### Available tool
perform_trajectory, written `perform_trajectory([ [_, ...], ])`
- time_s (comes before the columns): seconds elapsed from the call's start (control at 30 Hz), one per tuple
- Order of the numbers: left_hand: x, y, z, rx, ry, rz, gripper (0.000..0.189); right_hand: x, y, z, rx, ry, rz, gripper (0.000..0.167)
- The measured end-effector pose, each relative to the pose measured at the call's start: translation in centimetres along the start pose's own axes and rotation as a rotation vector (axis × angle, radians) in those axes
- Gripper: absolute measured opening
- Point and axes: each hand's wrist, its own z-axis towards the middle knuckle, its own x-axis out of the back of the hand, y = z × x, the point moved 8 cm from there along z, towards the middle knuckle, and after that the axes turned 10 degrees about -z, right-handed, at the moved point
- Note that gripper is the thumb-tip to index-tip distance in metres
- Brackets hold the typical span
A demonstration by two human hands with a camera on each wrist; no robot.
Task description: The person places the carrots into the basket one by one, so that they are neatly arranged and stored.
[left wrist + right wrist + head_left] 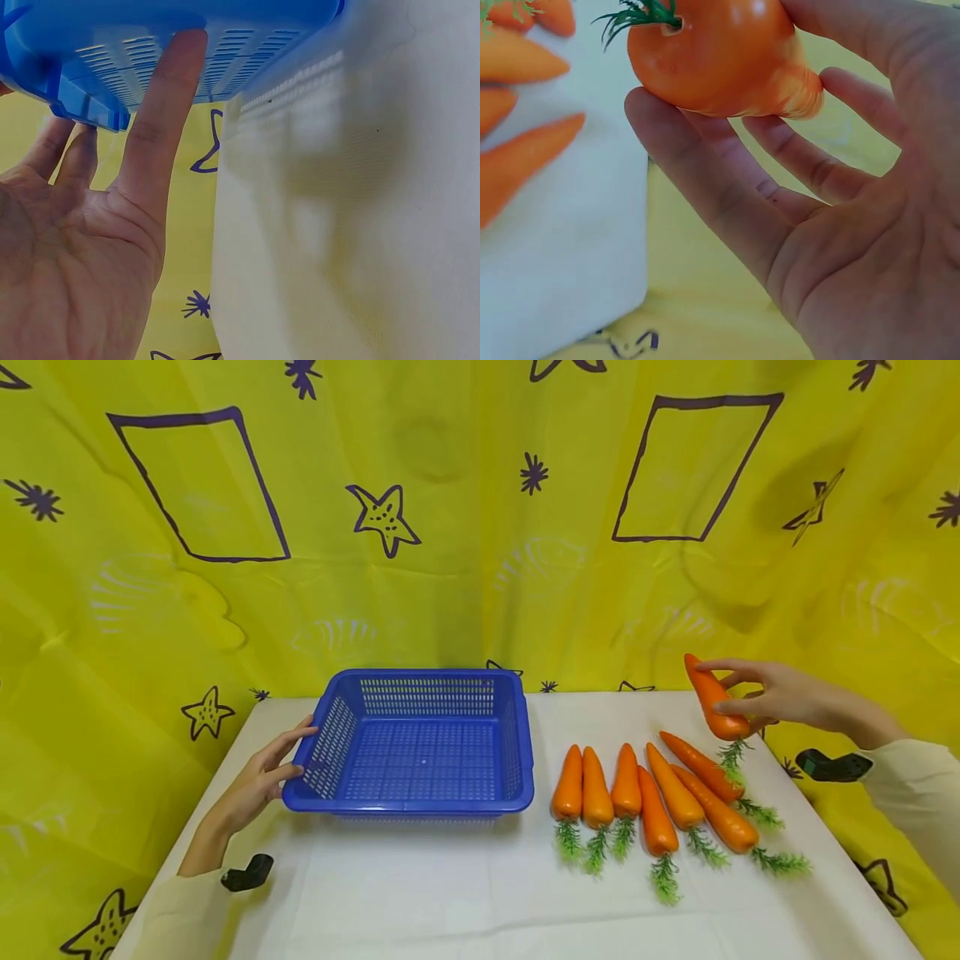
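Note:
A blue plastic basket [408,807] with slotted walls stands on the white table. At its left side, my left hand [251,781] holds the rim; in the left wrist view, one long finger [154,127] reaches against the slotted outer wall. Above the table's right part, my right hand [787,693] grips an orange carrot [716,702] with green leaves, narrow end up and tilted left. Close up, fingers and palm surround the carrot [712,60] in the right wrist view. Below that hand lie several more carrots [675,785], leaves mostly toward the near side.
A yellow curtain [465,602] with dark drawn stars hangs behind the white table [420,893] and down past its sides. Between basket and curtain there is only a narrow strip. Small dark devices [247,873] are worn at both wrists.

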Motion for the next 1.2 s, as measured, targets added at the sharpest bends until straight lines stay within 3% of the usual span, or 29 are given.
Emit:
perform_trajectory([
  [0.23, 0.0, -0.1, 0.1, -0.010, -0.005, -0.013, 0.056, -0.6, -4.2, 2.6, 0.044, -0.030, 0.087, 0.071],
  [0.63, 0.0, -0.1, 0.2, 0.009, 0.010, -0.016, 0.057, -2.8, -13.4, 8.7, 0.165, -0.087, 0.128, 0.072],
  [0.9, 0.2, -0.3, 0.1, 0.008, 0.014, -0.018, 0.056, -6.4, -19.5, 13.7, 0.257, -0.128, 0.223, 0.068],
  [1.2, 0.4, -0.3, 0.3, -0.024, 0.001, -0.061, 0.055, -11.3, -26.4, 17.7, 0.325, -0.199, 0.303, 0.066],
])
